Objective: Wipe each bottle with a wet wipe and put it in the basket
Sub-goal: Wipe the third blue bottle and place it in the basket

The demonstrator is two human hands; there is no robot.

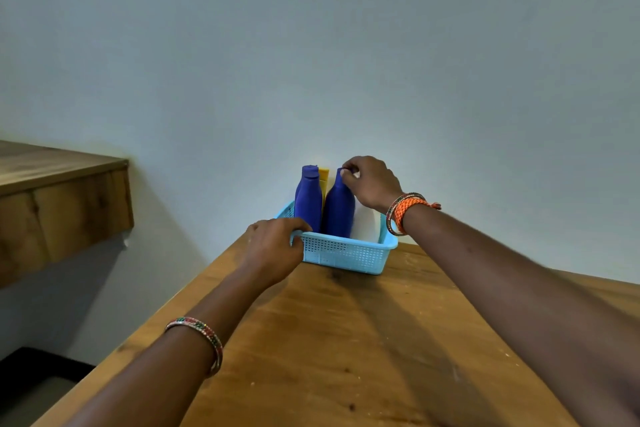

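Observation:
A light blue perforated basket (346, 253) stands at the far end of the wooden table, against the wall. Two dark blue bottles stand upright inside it: the left blue bottle (307, 198) and the right blue bottle (339, 208). A yellow bottle (324, 177) shows between and behind them. Something white (367, 227) fills the basket's right part. My left hand (273, 250) grips the basket's near left rim. My right hand (370, 184) pinches the cap of the right blue bottle from above. No wet wipe is visible.
The wooden table (346, 350) stretches from me to the pale wall. A second wooden shelf or counter (59, 204) juts out at the left, higher up, with a gap and dark floor (31, 378) between it and the table.

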